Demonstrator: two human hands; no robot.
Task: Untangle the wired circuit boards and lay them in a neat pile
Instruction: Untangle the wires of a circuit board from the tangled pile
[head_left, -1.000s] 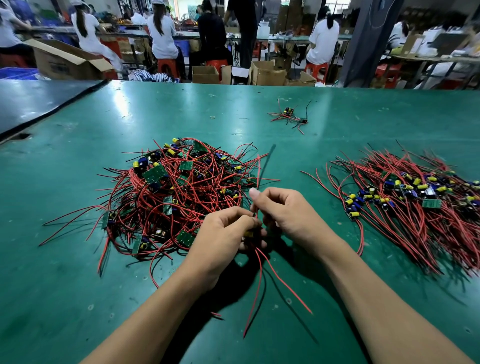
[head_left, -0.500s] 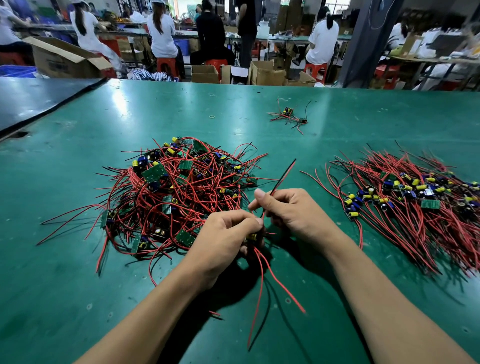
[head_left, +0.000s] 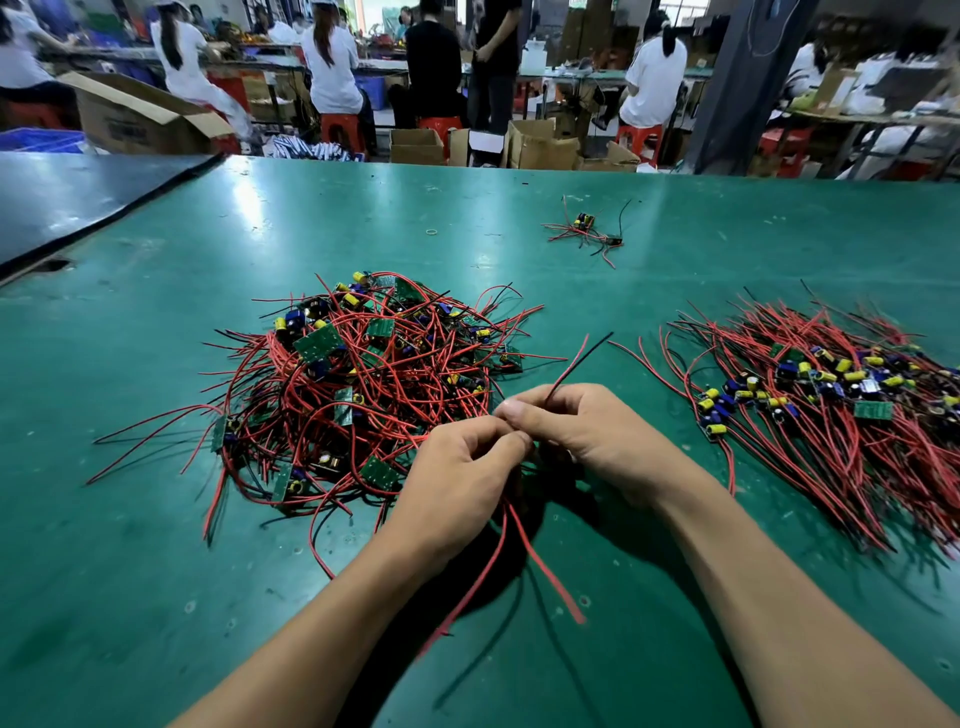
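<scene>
Head view: we are pinching one wired board's leads (head_left: 545, 567) between left grip (head_left: 457, 478) and right grip (head_left: 587, 436), leads running near-to-far; the neat pile (head_left: 831, 405) is lying rightward, nearer our right grip.

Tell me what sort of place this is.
Probably an electronics assembly workshop: tangled wired circuit boards heaped on a green worktable, people seated at work behind, cardboard boxes beyond the table.

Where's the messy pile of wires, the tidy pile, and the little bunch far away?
messy pile (head_left: 363, 395), head view, red wires at its middle.
tidy pile (head_left: 831, 431), head view, red wires just below its boards.
little bunch (head_left: 585, 222), head view, its small circuit board.
</scene>
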